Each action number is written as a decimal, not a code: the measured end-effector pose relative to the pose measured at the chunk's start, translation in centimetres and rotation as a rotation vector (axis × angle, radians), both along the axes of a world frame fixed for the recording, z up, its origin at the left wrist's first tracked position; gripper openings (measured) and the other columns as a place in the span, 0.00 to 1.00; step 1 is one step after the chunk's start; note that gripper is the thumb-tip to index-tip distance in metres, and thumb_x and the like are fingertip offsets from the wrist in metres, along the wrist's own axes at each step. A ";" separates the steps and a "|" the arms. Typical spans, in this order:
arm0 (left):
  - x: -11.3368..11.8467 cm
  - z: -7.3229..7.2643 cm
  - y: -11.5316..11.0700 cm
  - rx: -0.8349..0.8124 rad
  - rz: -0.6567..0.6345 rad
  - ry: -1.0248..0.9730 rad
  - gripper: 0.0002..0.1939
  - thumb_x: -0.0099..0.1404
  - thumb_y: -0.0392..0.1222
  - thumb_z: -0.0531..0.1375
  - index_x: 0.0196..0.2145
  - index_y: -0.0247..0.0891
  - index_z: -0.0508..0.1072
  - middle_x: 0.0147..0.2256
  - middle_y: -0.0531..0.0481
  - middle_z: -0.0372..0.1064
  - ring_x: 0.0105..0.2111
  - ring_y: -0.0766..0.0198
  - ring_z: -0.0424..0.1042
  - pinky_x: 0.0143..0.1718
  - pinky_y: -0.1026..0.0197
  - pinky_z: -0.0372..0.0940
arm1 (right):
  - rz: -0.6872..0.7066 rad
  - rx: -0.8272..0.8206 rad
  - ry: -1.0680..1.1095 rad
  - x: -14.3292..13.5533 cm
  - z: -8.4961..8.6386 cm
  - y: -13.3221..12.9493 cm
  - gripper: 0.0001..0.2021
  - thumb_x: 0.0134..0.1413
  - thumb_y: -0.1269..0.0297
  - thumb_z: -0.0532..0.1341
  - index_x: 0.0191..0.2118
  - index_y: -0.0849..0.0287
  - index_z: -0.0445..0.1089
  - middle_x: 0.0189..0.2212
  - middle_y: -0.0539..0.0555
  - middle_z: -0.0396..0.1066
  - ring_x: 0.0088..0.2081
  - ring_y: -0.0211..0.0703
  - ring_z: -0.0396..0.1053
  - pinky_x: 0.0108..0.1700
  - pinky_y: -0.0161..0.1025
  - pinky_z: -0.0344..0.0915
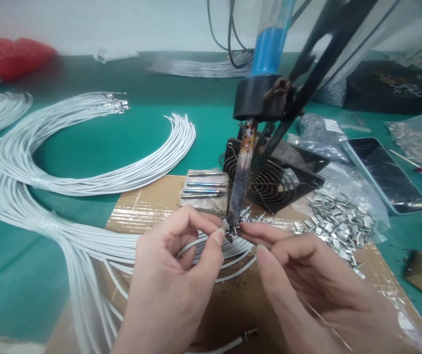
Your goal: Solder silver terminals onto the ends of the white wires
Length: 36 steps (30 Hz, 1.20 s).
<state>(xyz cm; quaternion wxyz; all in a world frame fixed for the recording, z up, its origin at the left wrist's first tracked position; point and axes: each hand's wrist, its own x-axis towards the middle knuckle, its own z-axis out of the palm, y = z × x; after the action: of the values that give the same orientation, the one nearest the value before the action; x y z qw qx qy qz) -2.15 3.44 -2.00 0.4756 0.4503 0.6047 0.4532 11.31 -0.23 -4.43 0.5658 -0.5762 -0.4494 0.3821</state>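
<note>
Left hand (174, 265) pinched shut on a white wire (196, 244) end, thumb and forefinger meeting just below the soldering iron tip (237, 206). Right hand (306, 275) closed too, fingertips gripping a small metal terminal (233, 231) at that same tip; a thin strand, probably solder, trailing under the palm. Wire end and terminal brought together against the tip, apparently so heat reaches the joint while both hands steady it. Terminal tiny, silvery, mostly hidden by fingers. Iron fixed upright in a stand, barrel scorched and crusted, which leaves both hands free. Left of the iron: wire bundle (67, 206) curving across cardboard (140, 211) and green mat. Right of it: heap of loose terminals (336, 226). Just behind: block (205, 189) with spare tips, black fan (269, 182) likely drawing fumes. Farther right of the iron: phone (383, 174).
</note>
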 end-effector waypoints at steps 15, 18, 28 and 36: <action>-0.2 0.0 0.0 0.014 -0.032 0.029 0.09 0.65 0.33 0.66 0.27 0.41 0.76 0.34 0.54 0.83 0.33 0.68 0.83 0.33 0.75 0.74 | -0.107 -0.062 0.026 -0.7 0.3 -0.1 0.11 0.61 0.61 0.70 0.28 0.51 0.72 0.44 0.48 0.85 0.41 0.41 0.85 0.43 0.27 0.79; -0.2 0.1 0.1 0.023 -0.024 0.022 0.08 0.65 0.33 0.66 0.27 0.41 0.77 0.33 0.55 0.82 0.32 0.69 0.83 0.33 0.76 0.74 | -0.099 -0.054 0.032 -0.7 0.2 -0.1 0.11 0.62 0.61 0.70 0.28 0.50 0.73 0.44 0.48 0.85 0.42 0.40 0.85 0.46 0.26 0.78; 0.5 0.6 -0.2 -0.013 0.031 -0.020 0.09 0.62 0.33 0.68 0.25 0.40 0.77 0.31 0.55 0.81 0.31 0.68 0.81 0.31 0.75 0.73 | -0.076 -0.034 0.045 -0.4 -0.1 -0.1 0.12 0.63 0.62 0.70 0.28 0.50 0.72 0.44 0.47 0.85 0.42 0.40 0.85 0.45 0.26 0.78; 1.0 0.6 -0.1 -0.013 0.074 -0.075 0.08 0.58 0.33 0.68 0.23 0.41 0.77 0.29 0.58 0.80 0.28 0.70 0.80 0.28 0.76 0.71 | -0.112 -0.052 -0.015 -0.6 0.2 -0.2 0.11 0.60 0.58 0.70 0.28 0.50 0.74 0.42 0.46 0.85 0.41 0.39 0.85 0.44 0.25 0.78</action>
<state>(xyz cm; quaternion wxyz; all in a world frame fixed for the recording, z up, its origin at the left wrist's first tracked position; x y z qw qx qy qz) -1.18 3.31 -1.45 0.4837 0.4070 0.6058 0.4831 10.70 -0.38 -4.28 0.5676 -0.6178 -0.4109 0.3570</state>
